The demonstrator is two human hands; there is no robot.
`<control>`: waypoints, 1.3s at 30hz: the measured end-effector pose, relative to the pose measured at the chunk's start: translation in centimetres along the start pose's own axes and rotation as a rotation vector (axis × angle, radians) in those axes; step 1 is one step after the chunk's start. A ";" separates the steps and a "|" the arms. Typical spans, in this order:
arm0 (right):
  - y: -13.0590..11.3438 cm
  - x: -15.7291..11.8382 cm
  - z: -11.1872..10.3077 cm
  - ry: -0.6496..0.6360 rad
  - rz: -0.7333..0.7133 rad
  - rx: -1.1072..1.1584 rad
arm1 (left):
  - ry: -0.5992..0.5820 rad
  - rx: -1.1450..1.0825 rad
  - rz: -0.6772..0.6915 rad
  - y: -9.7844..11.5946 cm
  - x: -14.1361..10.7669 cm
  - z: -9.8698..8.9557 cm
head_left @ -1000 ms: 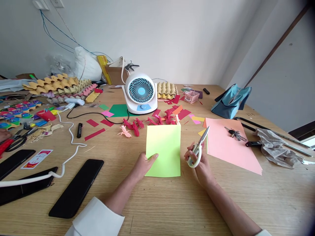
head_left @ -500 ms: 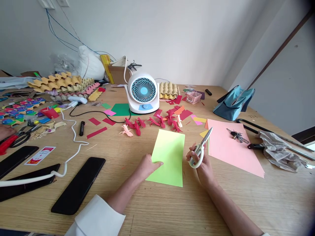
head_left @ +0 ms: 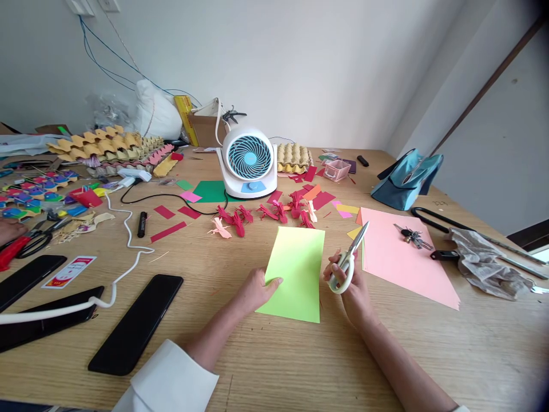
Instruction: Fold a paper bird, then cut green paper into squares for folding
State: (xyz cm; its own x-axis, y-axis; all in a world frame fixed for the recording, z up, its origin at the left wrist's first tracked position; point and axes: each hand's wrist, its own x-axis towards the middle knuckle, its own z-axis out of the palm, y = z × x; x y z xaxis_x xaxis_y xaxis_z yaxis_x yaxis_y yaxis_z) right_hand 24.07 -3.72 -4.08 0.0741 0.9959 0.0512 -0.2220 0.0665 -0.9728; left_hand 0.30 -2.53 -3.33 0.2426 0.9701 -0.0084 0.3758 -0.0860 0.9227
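My left hand (head_left: 259,290) grips the left edge of a light green sheet of paper (head_left: 298,269), thumb on top and the other fingers hidden beneath. To the right of the sheet, my right hand (head_left: 349,286) holds white-handled scissors (head_left: 349,260), blades together and pointing up and away. The scissors are apart from the paper. Beyond the sheet lie several small red folded paper figures (head_left: 281,213) and a pale pink one (head_left: 220,229). Pink paper sheets (head_left: 405,260) lie right of my right hand, with a bunch of keys (head_left: 414,236) on them.
A white fan (head_left: 250,163) stands at the back. Black phones (head_left: 136,323), a white cable (head_left: 132,246) and a marker (head_left: 142,224) lie on the left. Another person's hand (head_left: 12,230) is at the far left by red-handled scissors (head_left: 12,252). A blue bag (head_left: 405,180) stands back right.
The green sheet has shifted very slightly up and to the right with my left hand. My right hand and the scissors have barely moved.
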 end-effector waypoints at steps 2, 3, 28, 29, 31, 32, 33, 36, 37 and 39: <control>-0.1 -0.1 0.0 0.001 -0.011 -0.035 | -0.008 0.029 0.056 0.2 -0.1 0.0; -0.2 -0.1 -0.1 0.002 -0.015 -0.053 | -0.013 0.012 0.059 0.1 -0.1 0.0; 0.7 0.3 0.3 0.020 0.039 -0.119 | -0.219 -0.718 -0.285 0.6 -0.9 0.0; 0.7 0.3 0.3 0.027 0.035 -0.121 | -0.237 -0.772 -0.309 0.6 -1.0 -0.1; 0.7 0.4 0.3 0.030 0.032 -0.130 | -0.270 -0.876 -0.337 0.6 -1.0 -0.2; 0.7 0.4 0.3 0.028 0.028 -0.135 | -0.275 -0.917 -0.345 0.6 -1.0 -0.1; 0.7 0.4 0.3 0.025 0.021 -0.141 | -0.272 -0.945 -0.356 0.5 -0.9 -0.1; 0.6 0.4 0.4 0.011 0.002 -0.164 | -0.243 -0.966 -0.394 0.3 -0.9 0.3; 0.6 0.4 0.4 0.011 -0.004 -0.173 | -0.243 -0.960 -0.404 0.3 -0.8 0.4; 0.6 0.4 0.5 0.023 -0.014 -0.184 | -0.252 -0.932 -0.406 0.2 -0.9 0.6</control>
State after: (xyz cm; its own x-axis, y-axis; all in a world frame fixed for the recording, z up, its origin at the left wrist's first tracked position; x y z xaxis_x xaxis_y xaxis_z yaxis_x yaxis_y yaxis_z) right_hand 23.52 -3.29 -4.52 0.0983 0.9932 0.0617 -0.0394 0.0659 -0.9971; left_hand 0.67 -3.50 -3.35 0.4720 0.8024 -0.3652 -0.3412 0.5482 0.7636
